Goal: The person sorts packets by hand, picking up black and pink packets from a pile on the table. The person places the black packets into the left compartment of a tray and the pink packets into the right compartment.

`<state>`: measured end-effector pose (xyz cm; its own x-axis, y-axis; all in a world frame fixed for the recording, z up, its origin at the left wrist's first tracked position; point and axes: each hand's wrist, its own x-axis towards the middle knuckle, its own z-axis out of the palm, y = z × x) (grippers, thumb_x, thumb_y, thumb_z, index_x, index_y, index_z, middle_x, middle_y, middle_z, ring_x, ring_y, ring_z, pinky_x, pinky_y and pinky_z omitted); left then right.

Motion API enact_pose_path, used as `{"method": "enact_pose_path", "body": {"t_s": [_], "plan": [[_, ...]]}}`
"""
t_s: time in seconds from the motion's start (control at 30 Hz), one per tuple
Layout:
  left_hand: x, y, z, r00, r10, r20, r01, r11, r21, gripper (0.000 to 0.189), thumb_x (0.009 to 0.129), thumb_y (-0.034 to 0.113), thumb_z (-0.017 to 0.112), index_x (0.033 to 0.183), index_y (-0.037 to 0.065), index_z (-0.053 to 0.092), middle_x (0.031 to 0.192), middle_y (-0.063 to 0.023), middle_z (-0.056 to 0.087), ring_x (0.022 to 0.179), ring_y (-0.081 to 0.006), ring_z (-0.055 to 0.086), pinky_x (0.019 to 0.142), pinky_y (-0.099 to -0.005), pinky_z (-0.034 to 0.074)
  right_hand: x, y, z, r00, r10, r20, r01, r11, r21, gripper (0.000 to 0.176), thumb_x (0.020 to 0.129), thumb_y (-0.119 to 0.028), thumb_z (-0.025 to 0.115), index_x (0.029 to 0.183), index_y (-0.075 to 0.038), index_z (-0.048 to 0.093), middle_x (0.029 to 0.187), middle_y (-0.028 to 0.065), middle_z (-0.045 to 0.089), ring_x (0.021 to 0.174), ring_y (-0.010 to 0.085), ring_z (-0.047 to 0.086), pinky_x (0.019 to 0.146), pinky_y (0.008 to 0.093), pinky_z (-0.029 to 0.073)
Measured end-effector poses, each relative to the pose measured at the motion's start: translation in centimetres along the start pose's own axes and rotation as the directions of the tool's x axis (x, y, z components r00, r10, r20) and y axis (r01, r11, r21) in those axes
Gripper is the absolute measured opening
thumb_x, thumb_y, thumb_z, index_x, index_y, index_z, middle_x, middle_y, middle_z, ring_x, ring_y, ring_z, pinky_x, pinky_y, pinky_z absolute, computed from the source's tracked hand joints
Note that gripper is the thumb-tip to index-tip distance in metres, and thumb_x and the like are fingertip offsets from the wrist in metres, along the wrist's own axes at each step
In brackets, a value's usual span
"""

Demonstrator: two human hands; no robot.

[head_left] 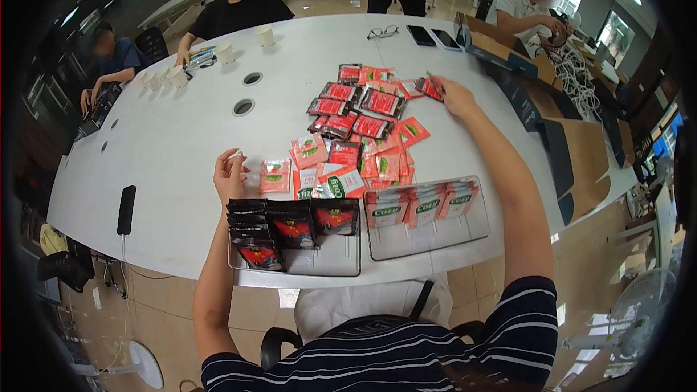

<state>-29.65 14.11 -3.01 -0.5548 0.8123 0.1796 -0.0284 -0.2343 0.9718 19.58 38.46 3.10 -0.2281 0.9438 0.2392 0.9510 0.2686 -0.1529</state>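
My right hand (457, 97) pinches a black-and-red packet (430, 88) at the far right of a loose pile of packets. Black-and-red packets (382, 102) and pink packets (310, 150) overlap in that pile. My left hand (231, 171) is raised beside a pink packet (275, 176), its fingers curled towards each other; whether anything is between them is too small to tell. In front of me, a clear tray (341, 258) holds upright black packets (293, 229). To its right, another clear tray (428, 245) holds a row of upright pink packets (425, 207).
Several paper cups (265, 35), glasses (382, 32) and two phones (420, 35) lie towards the far side. Another phone (127, 210) is at the left. Open cardboard boxes (577, 167) line the right edge. Several people are around the table (181, 210).
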Motion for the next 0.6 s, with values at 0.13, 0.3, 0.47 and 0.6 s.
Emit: {"method": "enact_pose_path", "body": {"t_s": [0.13,0.3,0.47,0.6], "plan": [[0.3,0.0,-0.2,1.0,-0.012,-0.014,0.012,1.0,-0.009,0.027,0.088,0.015,0.063,0.112,0.005,0.056,0.089,-0.0044,0.065,0.065,-0.0061,0.056,0.05,-0.0153,0.038,0.2,1.5,3.7,0.973,-0.216,-0.083,0.195,0.957,-0.213,0.048,0.088,-0.021,0.055,0.135,-0.016,0.044,0.115,0.022,0.058,0.097,0.0328,0.063,0.079,0.0455,0.051],[0.2,0.2,-0.1,1.0,-0.003,-0.007,0.003,1.0,0.0,0.028,0.088,0.016,0.064,0.112,0.005,0.056,0.091,-0.0053,0.063,0.065,-0.0063,0.055,0.051,-0.0155,0.039,1.1,1.6,2.8,0.973,-0.222,0.062,0.229,0.907,-0.353,0.056,0.083,-0.018,0.061,0.136,-0.012,0.041,0.095,0.0194,0.065,0.084,0.033,0.065,0.071,0.0438,0.053],[0.0,0.3,-0.1,1.0,0.016,-0.013,-0.016,1.0,0.017,0.028,0.088,0.017,0.064,0.112,0.005,0.057,0.091,-0.005,0.063,0.065,-0.0063,0.054,0.051,-0.0154,0.039,0.8,1.8,2.6,0.959,-0.282,-0.002,0.266,0.907,-0.328,0.056,0.08,-0.015,0.065,0.132,-0.015,0.045,0.079,0.0165,0.066,0.075,0.0341,0.066,0.067,0.0447,0.053],[0.3,0.6,-0.4,1.0,0.007,-0.018,-0.007,1.0,-0.001,0.025,0.089,0.018,0.064,0.11,0.007,0.059,0.091,-0.0043,0.063,0.066,-0.0062,0.054,0.051,-0.0155,0.039,-1.6,0.2,0.1,0.965,-0.23,-0.127,0.204,0.961,-0.188,0.052,0.08,-0.015,0.066,0.129,-0.019,0.049,0.08,0.0159,0.067,0.076,0.0344,0.065,0.067,0.0458,0.051]]}}
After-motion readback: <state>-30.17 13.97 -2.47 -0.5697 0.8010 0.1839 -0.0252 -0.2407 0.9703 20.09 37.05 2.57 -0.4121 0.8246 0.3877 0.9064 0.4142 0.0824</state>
